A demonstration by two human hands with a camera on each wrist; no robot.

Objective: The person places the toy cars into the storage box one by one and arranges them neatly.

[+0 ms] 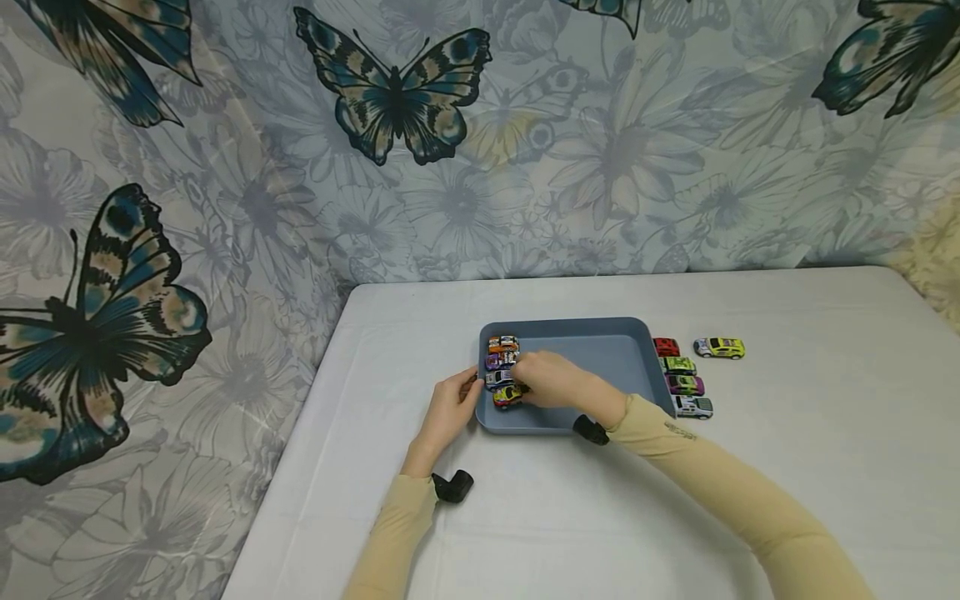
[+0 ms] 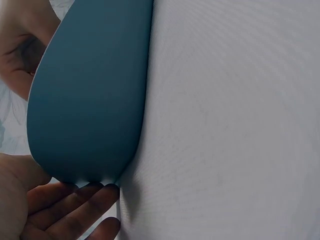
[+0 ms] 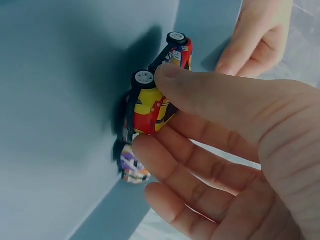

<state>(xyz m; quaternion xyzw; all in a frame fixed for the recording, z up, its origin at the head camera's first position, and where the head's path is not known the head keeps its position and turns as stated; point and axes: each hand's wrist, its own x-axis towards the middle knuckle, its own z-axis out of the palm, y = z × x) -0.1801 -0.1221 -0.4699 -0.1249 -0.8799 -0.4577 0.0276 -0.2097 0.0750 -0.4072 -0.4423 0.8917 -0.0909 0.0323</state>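
Note:
My right hand point(image 1: 553, 379) pinches a yellow and red toy car point(image 3: 152, 107) between thumb and fingers, low over the left end of the blue-grey tray point(image 1: 592, 333). In the right wrist view the car is tilted, its wheels turned toward the tray floor. Along the tray's left wall stand an orange toy car point(image 1: 503, 343), a purple toy car point(image 1: 497, 361) and a silver-blue toy car point(image 1: 498, 380), lined up one behind another. My left hand point(image 1: 448, 408) is at the tray's left outer side, its fingertips point(image 2: 107, 192) against the wall near the corner.
Right of the tray, a red toy car point(image 1: 666, 347), a green toy car point(image 1: 678, 366), a purple-green toy car point(image 1: 686, 384) and a white toy car point(image 1: 693, 407) stand in a column. A yellow toy car point(image 1: 720, 347) lies farther right on the white-covered table point(image 1: 810, 467).

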